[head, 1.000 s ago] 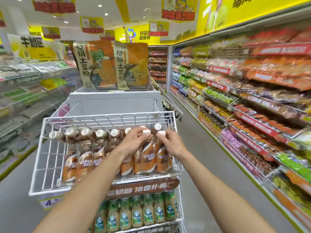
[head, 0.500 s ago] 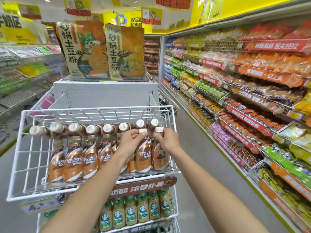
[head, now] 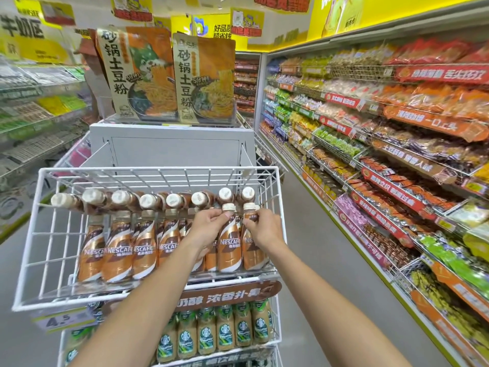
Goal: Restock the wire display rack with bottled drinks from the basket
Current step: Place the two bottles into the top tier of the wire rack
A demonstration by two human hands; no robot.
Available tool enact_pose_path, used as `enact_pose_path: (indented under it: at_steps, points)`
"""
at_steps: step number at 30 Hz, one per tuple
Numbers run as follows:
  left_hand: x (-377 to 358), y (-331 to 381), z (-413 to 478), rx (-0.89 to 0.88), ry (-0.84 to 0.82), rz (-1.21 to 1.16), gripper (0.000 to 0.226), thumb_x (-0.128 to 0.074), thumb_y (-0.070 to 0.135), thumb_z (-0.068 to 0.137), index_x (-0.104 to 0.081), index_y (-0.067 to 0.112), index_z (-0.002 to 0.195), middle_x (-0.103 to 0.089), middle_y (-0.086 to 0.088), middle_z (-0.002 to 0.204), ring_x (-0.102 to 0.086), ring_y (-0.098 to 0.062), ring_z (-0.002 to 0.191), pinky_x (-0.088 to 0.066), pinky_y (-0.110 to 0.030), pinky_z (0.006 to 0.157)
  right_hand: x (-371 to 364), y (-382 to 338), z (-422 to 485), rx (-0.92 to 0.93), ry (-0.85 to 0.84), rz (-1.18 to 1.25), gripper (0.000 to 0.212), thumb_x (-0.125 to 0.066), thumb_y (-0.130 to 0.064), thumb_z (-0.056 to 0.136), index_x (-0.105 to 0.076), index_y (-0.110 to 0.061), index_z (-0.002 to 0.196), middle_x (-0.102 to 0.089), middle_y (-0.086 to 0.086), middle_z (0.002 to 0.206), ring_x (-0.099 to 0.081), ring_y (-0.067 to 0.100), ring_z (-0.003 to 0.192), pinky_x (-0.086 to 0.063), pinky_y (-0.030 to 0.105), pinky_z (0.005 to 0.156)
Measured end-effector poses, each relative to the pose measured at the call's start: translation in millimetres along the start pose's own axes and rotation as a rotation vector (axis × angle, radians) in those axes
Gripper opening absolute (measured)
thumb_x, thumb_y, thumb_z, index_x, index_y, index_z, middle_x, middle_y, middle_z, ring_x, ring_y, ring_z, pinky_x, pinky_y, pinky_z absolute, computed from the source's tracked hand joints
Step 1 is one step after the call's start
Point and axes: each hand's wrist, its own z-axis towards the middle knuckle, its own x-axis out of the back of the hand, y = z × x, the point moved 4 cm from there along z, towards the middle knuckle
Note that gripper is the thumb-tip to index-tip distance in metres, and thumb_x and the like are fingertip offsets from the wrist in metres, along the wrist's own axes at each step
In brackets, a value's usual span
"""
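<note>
A white wire display rack (head: 29, 242) stands in front of me, its top tier holding two rows of brown Nescafe bottles (head: 116, 256). At the right end of the front row my left hand (head: 207, 229) grips the neck of one upright Nescafe bottle (head: 229, 250). Beside it, my right hand (head: 264, 229) holds the neck of the last Nescafe bottle on the right (head: 251, 256). Both bottles stand on the tier's floor. A lower tier carries green-labelled Starbucks bottles (head: 225, 332). No basket is in view.
Behind the rack is a grey stand (head: 172, 147) topped with large noodle packs (head: 203, 80). Snack shelves (head: 397, 160) line the right side of the aisle, and more shelves (head: 34, 115) run along the left. A price tag reading 4.5 (head: 59, 320) hangs at the rack's front left.
The view has dropped and drawn closer to the rack. Both hands have slid from the bottle caps down to the necks, and the two bottles sit lower in the front row.
</note>
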Motion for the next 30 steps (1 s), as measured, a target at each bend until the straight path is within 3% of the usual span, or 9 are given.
enact_pose_path:
  at_steps: [4,6,8,10,12,14,20,25,30]
  points:
    - [0.4,4.9,-4.4,-0.012,-0.012,0.063,0.057,-0.066,0.035,0.100,-0.056,0.002,0.146,-0.055,-0.008,0.152,-0.050,-0.027,0.143,-0.035,-0.047,0.122,-1.7,2.6,-2.9,-0.010,0.020,0.010,0.030,-0.071,-0.035,0.101,-0.063,-0.007,0.094,-0.069,0.008,0.090,-0.066,0.027,0.082,-0.049,0.036,0.067]
    - [0.9,4.1,-4.8,-0.019,-0.027,0.098,0.058,-0.066,0.044,0.098,-0.061,0.005,0.140,-0.062,-0.008,0.146,-0.058,-0.026,0.136,-0.042,-0.049,0.119,-0.7,1.3,-6.2,-0.010,0.006,0.021,0.029,-0.070,-0.036,0.101,-0.064,-0.008,0.098,-0.069,0.008,0.094,-0.066,0.027,0.085,-0.048,0.036,0.069]
    - [1.6,8.6,-5.7,-0.040,-0.022,0.189,0.043,-0.064,0.043,0.098,-0.072,0.007,0.120,-0.075,-0.004,0.122,-0.068,-0.020,0.116,-0.053,-0.044,0.107,4.9,-2.7,-12.2,0.001,-0.031,0.045,0.032,-0.065,-0.039,0.104,-0.066,-0.008,0.111,-0.072,0.011,0.106,-0.068,0.031,0.098,-0.056,0.040,0.081]
    - [4.1,20.0,-7.4,-0.117,0.006,0.393,0.026,-0.062,0.037,0.102,-0.071,0.014,0.096,-0.072,0.002,0.095,-0.068,-0.015,0.090,-0.054,-0.031,0.082,18.2,-9.1,-21.0,0.046,-0.049,0.035,0.045,-0.058,-0.042,0.107,-0.062,-0.005,0.133,-0.070,0.016,0.128,-0.065,0.036,0.121,-0.053,0.043,0.099]
    - [6.8,34.8,-15.8,-0.219,0.028,0.655,0.034,-0.059,0.038,0.103,-0.068,0.010,0.085,-0.066,-0.002,0.077,-0.061,-0.016,0.070,-0.046,-0.027,0.064,36.3,-15.2,-31.4,0.118,-0.062,-0.028,0.054,-0.051,-0.042,0.110,-0.056,0.001,0.143,-0.065,0.019,0.141,-0.059,0.037,0.133,-0.046,0.042,0.106]
    - [5.4,52.3,-34.6,-0.344,-0.012,0.892,0.043,-0.056,0.040,0.104,-0.067,0.004,0.083,-0.066,-0.006,0.075,-0.059,-0.019,0.067,-0.041,-0.024,0.055,53.9,-19.7,-44.6,0.218,-0.086,-0.108,0.057,-0.047,-0.044,0.111,-0.056,0.000,0.146,-0.064,0.019,0.144,-0.059,0.035,0.134,-0.045,0.041,0.107]
    - [-47.3,94.6,-119.6,-0.695,-0.162,1.360,0.052,-0.046,0.055,0.103,-0.058,0.009,0.124,-0.064,-0.012,0.119,-0.061,-0.029,0.112,-0.053,-0.042,0.093,111.9,4.7,-100.1,0.354,-0.097,-0.375,0.067,-0.040,-0.060,0.107,-0.049,-0.013,0.154,-0.055,0.015,0.154,-0.051,0.034,0.143,-0.044,0.054,0.115]
    - [-151.1,93.8,-179.5,-0.765,-0.271,1.481,0.061,-0.045,0.060,0.101,-0.057,0.007,0.128,-0.063,-0.018,0.129,-0.059,-0.038,0.122,-0.050,-0.047,0.102,190.9,98.2,-166.6,0.215,-0.024,-0.558,0.066,-0.036,-0.062,0.107,-0.049,-0.015,0.152,-0.051,0.015,0.154,-0.046,0.037,0.144,-0.044,0.054,0.113]
    - [-328.4,84.8,-287.4,-0.822,-0.518,1.396,0.061,-0.042,0.059,0.103,-0.057,0.006,0.128,-0.059,-0.019,0.134,-0.055,-0.039,0.127,-0.045,-0.046,0.103,323.1,263.5,-276.3,-0.092,0.064,-0.650,0.068,-0.032,-0.067,0.105,-0.048,-0.023,0.153,-0.050,0.014,0.156,-0.047,0.037,0.143,-0.046,0.054,0.112]
